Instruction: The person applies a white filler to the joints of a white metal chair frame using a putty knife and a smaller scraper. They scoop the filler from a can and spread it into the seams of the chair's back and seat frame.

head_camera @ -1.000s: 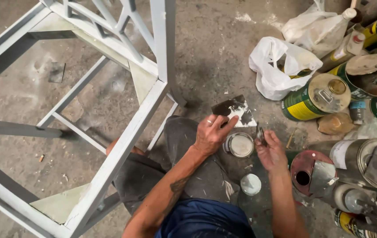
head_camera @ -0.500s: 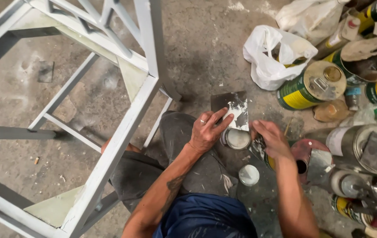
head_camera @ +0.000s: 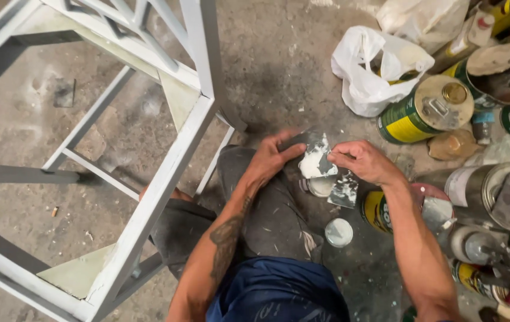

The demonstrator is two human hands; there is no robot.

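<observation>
Left hand point(head_camera: 270, 158) clamps the putty-loaded board point(head_camera: 313, 156), right hand point(head_camera: 362, 161) grips the scraper point(head_camera: 344, 189); best keep the blade flat over the open tin point(head_camera: 321, 186).

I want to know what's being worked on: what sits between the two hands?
In the head view, between the left hand and right hand is a flat scraper blade smeared with white putty; both hands touch it.

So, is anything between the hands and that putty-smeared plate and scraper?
Nothing visible. The left hand already holds the smeared plate, and the right hand grips the scraper just below it, above the small open tin.
</observation>
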